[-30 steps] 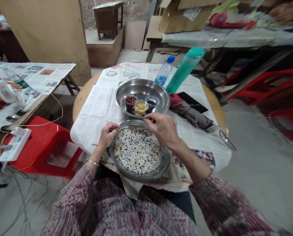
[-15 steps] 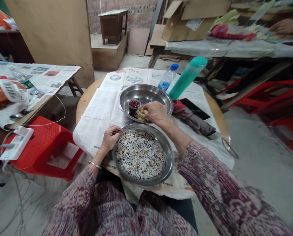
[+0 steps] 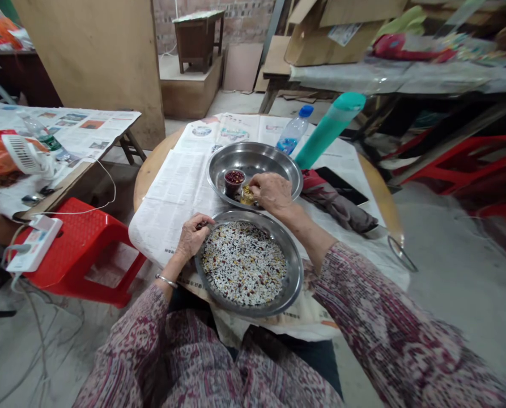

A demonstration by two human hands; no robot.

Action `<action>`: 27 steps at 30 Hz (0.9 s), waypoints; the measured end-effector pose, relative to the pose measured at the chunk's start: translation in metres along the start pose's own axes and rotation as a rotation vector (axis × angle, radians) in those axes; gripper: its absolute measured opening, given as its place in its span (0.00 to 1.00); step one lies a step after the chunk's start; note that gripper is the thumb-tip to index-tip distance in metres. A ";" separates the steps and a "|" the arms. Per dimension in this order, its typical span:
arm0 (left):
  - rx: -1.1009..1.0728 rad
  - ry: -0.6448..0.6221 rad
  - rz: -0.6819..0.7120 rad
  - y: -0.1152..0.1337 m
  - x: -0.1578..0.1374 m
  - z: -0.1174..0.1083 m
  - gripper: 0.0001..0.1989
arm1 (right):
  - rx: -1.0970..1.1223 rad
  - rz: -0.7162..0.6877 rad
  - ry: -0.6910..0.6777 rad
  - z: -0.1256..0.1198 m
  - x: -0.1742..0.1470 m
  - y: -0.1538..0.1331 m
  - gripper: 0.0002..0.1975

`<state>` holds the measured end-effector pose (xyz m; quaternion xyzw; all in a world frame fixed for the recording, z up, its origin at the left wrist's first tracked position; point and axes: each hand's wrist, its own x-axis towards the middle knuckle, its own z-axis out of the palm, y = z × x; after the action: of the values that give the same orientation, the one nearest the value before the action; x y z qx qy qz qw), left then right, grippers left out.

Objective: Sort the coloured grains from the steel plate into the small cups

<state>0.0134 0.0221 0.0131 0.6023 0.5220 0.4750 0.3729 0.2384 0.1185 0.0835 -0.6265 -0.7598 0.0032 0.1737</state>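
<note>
A round steel basin lies nearest to me, its bottom spread with mixed white, black, red and yellow grains. My left hand is at its upper left edge, fingers curled closed on the rim. Just beyond stands a second steel basin. In it are a small clear cup of dark red beans and, beside that, a small container of yellow grains. Over the yellow grains, my right hand is closed in a pinch; whatever its fingertips hold is hidden.
Newspaper covers the round table. Behind the basins are a blue-capped bottle and a teal bottle. A dark cloth bundle lies at right. A red stool with a power strip stands left.
The view has shifted slightly, moving the scene a little to the right. My right hand stays pinched above the yellow grains, and my left hand keeps its place at the rim.
</note>
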 end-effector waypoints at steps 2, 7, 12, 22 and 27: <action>-0.004 0.005 0.000 -0.001 0.000 0.001 0.13 | 0.054 0.008 -0.005 -0.007 -0.005 -0.002 0.13; -0.007 -0.001 0.027 -0.003 0.000 0.002 0.14 | 0.268 -0.106 -0.063 -0.023 -0.058 -0.014 0.11; 0.016 -0.006 0.025 -0.003 0.000 0.001 0.13 | 0.394 -0.494 -0.438 -0.018 -0.147 -0.031 0.07; 0.043 0.006 0.040 -0.009 0.004 0.001 0.13 | 0.197 -0.303 -0.201 0.012 -0.146 -0.002 0.12; 0.072 -0.007 0.087 -0.015 0.004 -0.001 0.14 | 0.248 -0.301 -0.019 0.016 -0.161 0.014 0.15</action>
<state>0.0082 0.0288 0.0004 0.6390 0.5109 0.4696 0.3320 0.2721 -0.0282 0.0239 -0.4794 -0.8404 0.0769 0.2408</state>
